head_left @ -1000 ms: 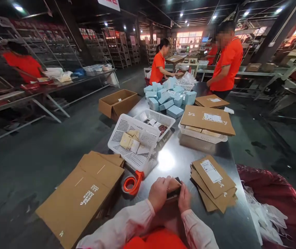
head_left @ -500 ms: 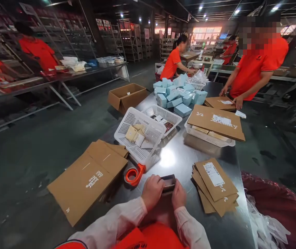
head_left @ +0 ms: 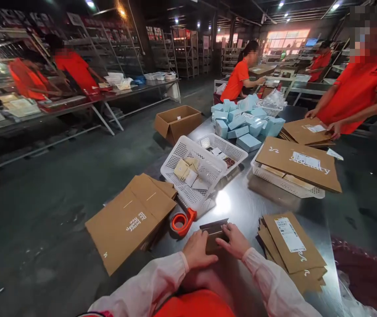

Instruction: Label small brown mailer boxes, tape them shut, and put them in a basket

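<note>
Both hands have shifted on the small brown box (head_left: 214,233), its lid flap now raised.
Left hand (head_left: 197,251) and right hand (head_left: 236,240) grip it between fingertips, flap not yet shut; orange tape dispenser (head_left: 182,221) lies unused just left of them.

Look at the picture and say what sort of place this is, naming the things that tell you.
Probably a warehouse packing station. Flat cardboard mailers with shipping labels lie stacked on a steel table, storage racks line the floor, and both hands, left and right, hold a small brown box beside an orange tape dispenser.
</note>
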A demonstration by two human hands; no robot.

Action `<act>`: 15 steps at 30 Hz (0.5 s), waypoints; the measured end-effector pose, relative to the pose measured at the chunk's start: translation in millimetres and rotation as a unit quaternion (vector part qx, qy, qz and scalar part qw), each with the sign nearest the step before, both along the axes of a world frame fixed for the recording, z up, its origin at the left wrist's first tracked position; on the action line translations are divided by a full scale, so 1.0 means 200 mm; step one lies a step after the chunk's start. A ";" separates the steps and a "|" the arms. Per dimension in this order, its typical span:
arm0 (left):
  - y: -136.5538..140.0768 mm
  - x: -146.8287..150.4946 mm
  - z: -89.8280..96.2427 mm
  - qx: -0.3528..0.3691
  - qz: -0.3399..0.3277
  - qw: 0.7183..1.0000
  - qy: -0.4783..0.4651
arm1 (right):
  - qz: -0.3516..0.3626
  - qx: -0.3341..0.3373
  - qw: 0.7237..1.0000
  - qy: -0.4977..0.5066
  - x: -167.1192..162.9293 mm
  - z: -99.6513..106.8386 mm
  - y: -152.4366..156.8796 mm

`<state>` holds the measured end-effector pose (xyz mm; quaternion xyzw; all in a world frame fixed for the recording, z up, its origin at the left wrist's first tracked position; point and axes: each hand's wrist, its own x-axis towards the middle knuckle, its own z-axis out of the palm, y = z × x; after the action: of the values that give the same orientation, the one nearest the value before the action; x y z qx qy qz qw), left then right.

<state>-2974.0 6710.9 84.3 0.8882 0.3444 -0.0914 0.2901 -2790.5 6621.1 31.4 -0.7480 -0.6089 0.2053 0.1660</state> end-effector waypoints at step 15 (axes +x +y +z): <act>0.03 0.15 -0.06 0.009 0.034 0.997 0.074 | -0.138 -0.037 0.981 0.132 0.08 -0.05 -0.01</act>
<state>-2944.2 6716.4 73.1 0.8694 0.3955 -0.1438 0.2587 -2775.3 6618.3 20.6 -0.7968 -0.4645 0.2996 0.2440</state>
